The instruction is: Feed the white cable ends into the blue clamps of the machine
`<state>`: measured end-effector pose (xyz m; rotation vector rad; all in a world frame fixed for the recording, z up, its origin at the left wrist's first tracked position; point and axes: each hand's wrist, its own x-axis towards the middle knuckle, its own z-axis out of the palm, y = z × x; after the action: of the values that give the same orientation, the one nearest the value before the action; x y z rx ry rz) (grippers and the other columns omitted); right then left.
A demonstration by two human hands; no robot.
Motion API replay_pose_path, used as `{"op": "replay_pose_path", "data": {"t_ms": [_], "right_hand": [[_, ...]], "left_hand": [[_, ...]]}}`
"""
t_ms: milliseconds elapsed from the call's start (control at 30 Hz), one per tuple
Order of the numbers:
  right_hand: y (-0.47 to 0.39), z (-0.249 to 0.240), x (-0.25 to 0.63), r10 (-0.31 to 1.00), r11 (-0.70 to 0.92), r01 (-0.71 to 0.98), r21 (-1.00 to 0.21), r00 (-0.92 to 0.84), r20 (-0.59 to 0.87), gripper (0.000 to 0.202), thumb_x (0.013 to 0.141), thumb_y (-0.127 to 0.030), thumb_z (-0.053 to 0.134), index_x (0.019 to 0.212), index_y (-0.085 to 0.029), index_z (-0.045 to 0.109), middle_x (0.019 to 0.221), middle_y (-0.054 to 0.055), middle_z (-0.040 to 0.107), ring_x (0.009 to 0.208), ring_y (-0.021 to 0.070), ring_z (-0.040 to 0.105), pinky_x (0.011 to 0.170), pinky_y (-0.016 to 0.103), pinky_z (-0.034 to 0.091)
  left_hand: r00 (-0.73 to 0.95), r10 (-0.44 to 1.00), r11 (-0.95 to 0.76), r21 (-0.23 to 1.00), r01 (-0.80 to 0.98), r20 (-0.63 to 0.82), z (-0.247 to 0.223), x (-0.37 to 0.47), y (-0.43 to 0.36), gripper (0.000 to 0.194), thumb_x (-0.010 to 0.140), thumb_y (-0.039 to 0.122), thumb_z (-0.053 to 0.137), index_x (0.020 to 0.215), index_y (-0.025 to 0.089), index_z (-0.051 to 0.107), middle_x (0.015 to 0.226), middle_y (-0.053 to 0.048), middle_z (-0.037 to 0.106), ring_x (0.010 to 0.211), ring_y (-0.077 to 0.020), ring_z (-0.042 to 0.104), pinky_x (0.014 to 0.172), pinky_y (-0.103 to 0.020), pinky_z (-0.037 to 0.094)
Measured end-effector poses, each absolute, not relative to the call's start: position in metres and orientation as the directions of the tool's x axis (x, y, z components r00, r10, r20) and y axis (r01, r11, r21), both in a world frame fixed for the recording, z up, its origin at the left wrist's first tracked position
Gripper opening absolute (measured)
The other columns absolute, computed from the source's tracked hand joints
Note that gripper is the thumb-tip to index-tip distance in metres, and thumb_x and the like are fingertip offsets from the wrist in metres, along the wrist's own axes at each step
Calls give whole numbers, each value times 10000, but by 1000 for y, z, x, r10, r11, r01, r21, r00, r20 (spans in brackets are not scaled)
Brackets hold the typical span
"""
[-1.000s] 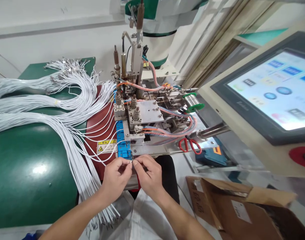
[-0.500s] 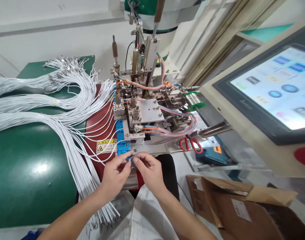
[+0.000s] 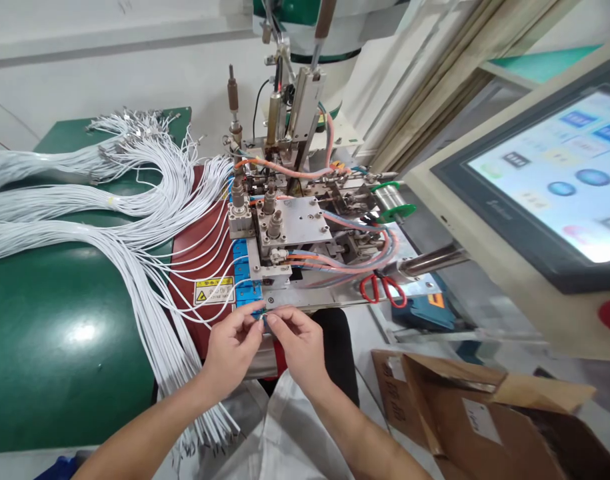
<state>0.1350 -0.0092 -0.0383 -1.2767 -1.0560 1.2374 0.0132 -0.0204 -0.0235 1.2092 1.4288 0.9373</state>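
Note:
Close to the blue clamp blocks (image 3: 247, 291) at the machine's near corner, my left hand (image 3: 232, 343) pinches a white cable between thumb and index finger. The cable's short end (image 3: 263, 317) shows between my two hands. My right hand (image 3: 299, 343) pinches at that same end, thumb against index finger; the fine wires there are too small to make out. Other white cables (image 3: 217, 257) run from the bundle into the blue blocks, spaced in a row. Just behind my fingers stands the metal machine (image 3: 299, 220) with its top plate.
Bundles of white cables (image 3: 85, 200) lie on the green table (image 3: 49, 333). Red-handled scissors (image 3: 383, 291) rest by the machine's right edge, under a solder-like wire spool (image 3: 393, 202). A touchscreen (image 3: 559, 173) juts in at right. Below it is a cardboard box (image 3: 465, 413).
The view has shifted slightly, so the machine and screen sit a little further right. Both hands stay at the same spot, with small finger movement; more of the white end now shows between them.

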Motion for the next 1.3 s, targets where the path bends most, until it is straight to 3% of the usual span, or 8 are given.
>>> {"op": "replay_pose_path", "data": {"t_ms": [100, 167, 267, 433, 600, 800, 1000, 1300], "right_hand": [[-8, -38, 139, 977, 149, 213, -966, 119, 177, 92, 742, -200, 567, 664, -175, 606, 672, 26, 593, 666, 150, 552, 656, 294, 450], [-5, -40, 143, 957, 229, 328, -916, 95, 273, 97, 750, -185, 551, 664, -178, 596, 670, 27, 594, 669, 151, 547, 669, 293, 441], [1, -47, 146, 979, 148, 386, -911, 73, 190, 134, 777, -208, 511, 659, -182, 568, 659, 21, 581, 645, 147, 537, 638, 277, 430], [9, -57, 146, 997, 76, 488, -870, -32, 70, 166, 808, -252, 446, 696, -184, 548, 697, 28, 581, 673, 161, 538, 637, 277, 414], [12, -55, 147, 995, 94, 611, -786, -88, 51, 173, 797, -253, 432, 682, -188, 543, 691, 36, 590, 672, 176, 542, 628, 283, 395], [19, -56, 148, 993, 16, 632, -775, -98, -59, 144, 763, -241, 452, 677, -196, 559, 676, 21, 610, 622, 166, 546, 575, 261, 388], [21, -60, 152, 985, 76, 595, -800, -171, -33, 149, 779, -235, 439, 679, -199, 543, 666, 10, 591, 615, 152, 528, 557, 249, 389], [25, -59, 154, 925, 379, 584, -717, -218, 311, 122, 814, -220, 478, 735, -188, 566, 764, 49, 572, 760, 178, 516, 720, 311, 411]], "left_hand": [[34, 975, 204, 947, 248, -219, -20, 10, -18, 367, 813, 284, 496, 1157, 164, 538, 648, 27, 510, 558, -83, 479, 554, -187, 429], [70, 970, 198, 922, 334, -233, -16, 4, -15, 419, 795, 262, 517, 1208, 198, 487, 714, 23, 550, 524, -72, 473, 518, -181, 419], [150, 972, 76, 847, 525, -180, -10, -9, -10, 346, 769, 200, 531, 1112, 234, 543, 866, 3, 572, 550, -70, 503, 544, -191, 436], [268, 963, -173, 706, 687, -25, -10, -23, -2, 213, 840, 148, 423, 926, 197, 612, 901, -36, 570, 841, -147, 559, 786, -286, 448], [259, 965, -219, 629, 746, 30, -19, -22, 1, 216, 839, 114, 418, 913, 165, 614, 863, -53, 575, 800, -159, 573, 760, -307, 469], [234, 972, -202, 545, 813, 12, -19, -18, 0, 235, 839, 105, 400, 916, 157, 617, 847, -64, 573, 795, -173, 575, 766, -328, 471], [249, 968, -219, 524, 823, 13, -20, -19, 1, 243, 828, 97, 403, 905, 160, 625, 839, -66, 584, 802, -182, 576, 769, -332, 466], [251, 968, -216, 554, 804, 14, -26, -20, 0, 247, 828, 92, 398, 925, 163, 614, 856, -65, 588, 804, -177, 582, 771, -324, 475]]}}
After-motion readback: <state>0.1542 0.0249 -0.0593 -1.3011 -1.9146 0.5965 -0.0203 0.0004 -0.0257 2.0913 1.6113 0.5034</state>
